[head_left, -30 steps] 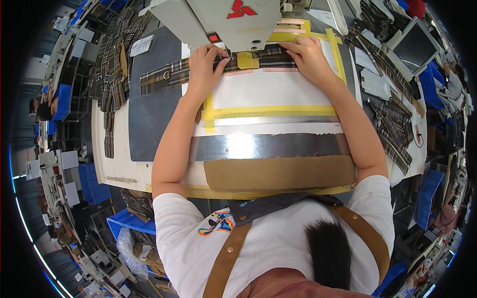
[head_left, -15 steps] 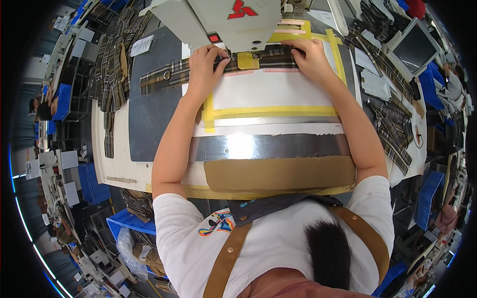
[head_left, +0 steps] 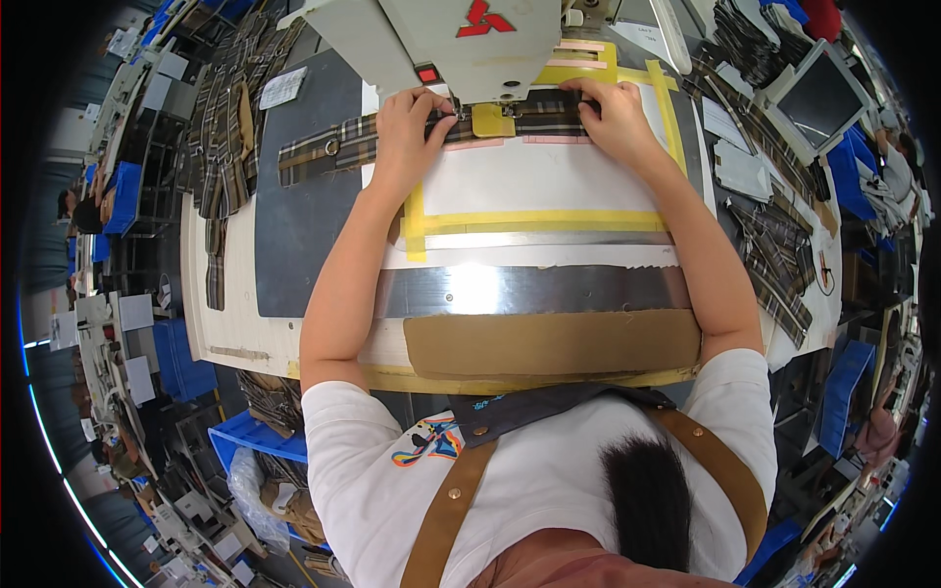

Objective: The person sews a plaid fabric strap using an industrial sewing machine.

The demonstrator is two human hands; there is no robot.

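Touching plaid strip: left hand, right hand, both curled, grip unclear. Red three-pointed emblem on machine.

white short-sleeved shirt | multicoloured print | dark apron top | brown straps | round metal studs

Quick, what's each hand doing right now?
Left hand: fingers curled at the plaid strip; whether they pinch it cannot be told.
Right hand: fingers bent at the strip's right end; a closed grip cannot be told.
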